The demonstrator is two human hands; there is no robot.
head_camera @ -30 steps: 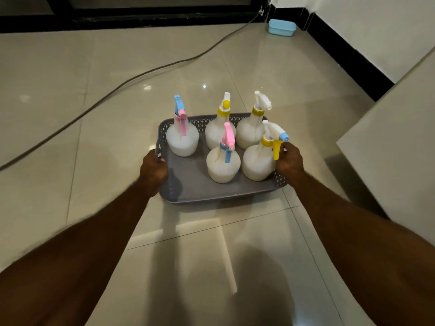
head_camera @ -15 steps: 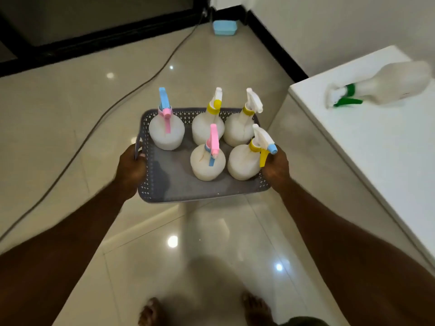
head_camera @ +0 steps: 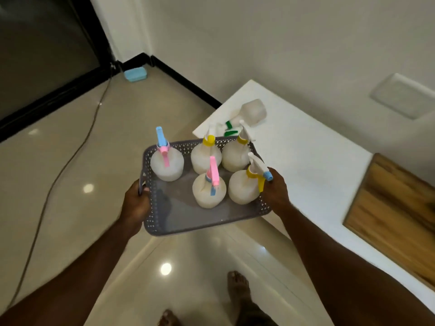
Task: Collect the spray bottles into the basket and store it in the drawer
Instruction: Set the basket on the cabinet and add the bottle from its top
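Observation:
I hold a grey perforated basket [head_camera: 179, 220] in the air above the floor. My left hand [head_camera: 135, 205] grips its left handle and my right hand [head_camera: 276, 191] grips its right rim. Several white spray bottles stand upright inside: one with a blue and pink head [head_camera: 167, 164] at the left, two with yellow collars [head_camera: 206, 158] [head_camera: 235, 156] at the back, one with a pink trigger [head_camera: 208, 191] and one with a yellow trigger [head_camera: 243, 189] at the front. Another spray bottle with a green trigger [head_camera: 249, 114] lies on its side on the white cabinet top.
The white cabinet top [head_camera: 306, 161] runs along the right, with a wooden board [head_camera: 395, 212] on it. A black cable [head_camera: 70, 156] trails over the tiled floor at the left. A blue box [head_camera: 135, 74] sits in the far corner. My bare feet [head_camera: 237, 288] show below.
I have stood up and turned right with the basket lifted higher. The cabinet top and the lying green-trigger bottle have come closer, now just behind the basket.

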